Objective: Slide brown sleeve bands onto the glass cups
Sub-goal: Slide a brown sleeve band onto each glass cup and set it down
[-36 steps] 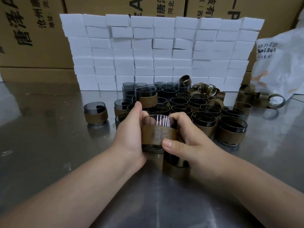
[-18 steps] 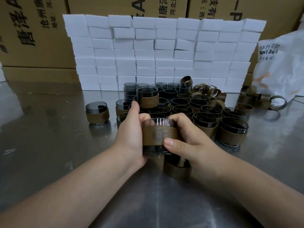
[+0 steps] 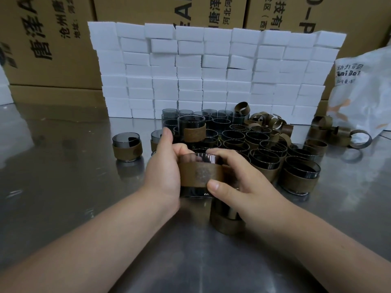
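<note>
A dark glass cup [image 3: 197, 159] is held above the steel table between both hands, with a brown sleeve band [image 3: 200, 174] wrapped round its middle. My left hand [image 3: 163, 168] grips the cup's left side. My right hand [image 3: 239, 182] curls round its right side, thumb pressed on the band's lower edge. Beneath my right hand stands another banded cup [image 3: 227, 223]. Behind the hands sits a cluster of several banded cups [image 3: 300, 176] and bare dark cups [image 3: 169, 114].
Loose brown bands [image 3: 268, 121] lie in a heap at the back right, more of them [image 3: 359, 140] by a white plastic bag [image 3: 364, 92]. One banded cup [image 3: 127, 146] stands alone at left. A wall of white foam blocks [image 3: 211, 70] fronts cardboard boxes [image 3: 48, 39].
The cup stays between both hands in about the same place. The band sits slightly lower on the glass than a second ago, with more rim showing above it.
</note>
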A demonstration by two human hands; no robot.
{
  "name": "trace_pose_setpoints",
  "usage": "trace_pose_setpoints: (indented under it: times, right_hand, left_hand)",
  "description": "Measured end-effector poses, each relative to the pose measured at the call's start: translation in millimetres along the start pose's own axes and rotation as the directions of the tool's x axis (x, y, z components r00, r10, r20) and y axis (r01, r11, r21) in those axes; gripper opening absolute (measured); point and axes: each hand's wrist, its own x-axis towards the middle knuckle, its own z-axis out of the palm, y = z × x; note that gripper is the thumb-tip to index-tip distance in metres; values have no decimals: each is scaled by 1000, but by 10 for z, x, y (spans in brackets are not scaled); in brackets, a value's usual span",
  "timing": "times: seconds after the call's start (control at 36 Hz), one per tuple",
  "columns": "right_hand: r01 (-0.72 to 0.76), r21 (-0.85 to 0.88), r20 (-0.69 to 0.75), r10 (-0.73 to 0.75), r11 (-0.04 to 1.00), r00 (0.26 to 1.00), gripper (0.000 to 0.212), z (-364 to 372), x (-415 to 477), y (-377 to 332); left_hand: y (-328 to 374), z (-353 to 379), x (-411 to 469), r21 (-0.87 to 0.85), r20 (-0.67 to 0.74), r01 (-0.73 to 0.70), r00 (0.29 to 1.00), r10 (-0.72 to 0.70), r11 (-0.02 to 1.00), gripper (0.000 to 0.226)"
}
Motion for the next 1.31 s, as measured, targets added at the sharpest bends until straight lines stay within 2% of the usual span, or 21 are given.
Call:
trace_pose_setpoints:
  times: [0.08, 0.14, 0.22, 0.28, 0.33, 0.44, 0.53, 0.61, 0.72, 0.83, 1.0, 1.06, 1.14, 1.25, 1.31]
  right_hand:
    - [-18, -156, -68, 7, 988, 998, 48, -14, 16, 30]
    - [-35, -208, -92, 16, 978, 996, 57, -18, 17, 62]
    - [-69, -253, -92, 47, 965, 995, 60, -24, 15, 96]
    - [-96, -296, -86, 74, 950, 994, 60, -23, 25, 109]
    - [-114, -327, -110, 82, 938, 991, 60, -20, 39, 123]
    - [-168, -322, -151, 124, 932, 981, 57, -37, 51, 136]
    - [-173, -345, -138, 133, 923, 981, 52, -38, 58, 133]
    - [-164, -352, -101, 137, 921, 985, 42, -15, 59, 135]
    - [-145, -341, -70, 129, 929, 989, 35, -11, 56, 135]
    - [-144, -327, -73, 127, 934, 989, 30, -14, 59, 134]
    - [-144, -334, -42, 138, 931, 989, 30, -21, 60, 134]
    - [-151, -326, -41, 145, 933, 989, 29, -22, 62, 138]
    - [-154, -320, -43, 148, 935, 988, 27, -20, 64, 144]
    - [-159, -325, -29, 158, 932, 987, 25, -20, 57, 151]
    - [-160, -341, -25, 161, 926, 987, 25, -20, 53, 153]
  left_hand:
    - [15, -15, -9, 36, 43, -127, 991, 126, 991, 70]
    - [20, -31, -29, 134, 112, -268, 961, 254, 954, 53]
    - [7, -73, -24, 301, 196, -448, 893, 406, 842, 30]
    - [-16, -83, -24, 417, 194, -498, 866, 460, 761, 39]
    - [-19, -86, -18, 487, 129, -512, 843, 522, 708, 34]
    - [41, -131, 68, 474, -96, -466, 816, 570, 747, 13]
    - [120, -188, 147, 449, -271, -390, 798, 538, 804, 5]
    - [182, -264, 258, 456, -425, -246, 784, 452, 855, 14]
    - [210, -397, 452, 396, -646, -12, 706, 288, 918, 29]
    - [187, -483, 552, 316, -743, 97, 644, 182, 944, 33]
    - [-63, -577, 595, 589, -614, 189, 737, 283, 786, 15]
    - [-90, -581, 602, 649, -568, 193, 766, 300, 736, 17]
    - [-113, -573, 597, 711, -460, 135, 832, 310, 690, 17]
    - [-155, -536, 569, 777, -256, -11, 908, 331, 630, 26]
    - [-151, -520, 555, 743, -204, -29, 942, 267, 668, 23]
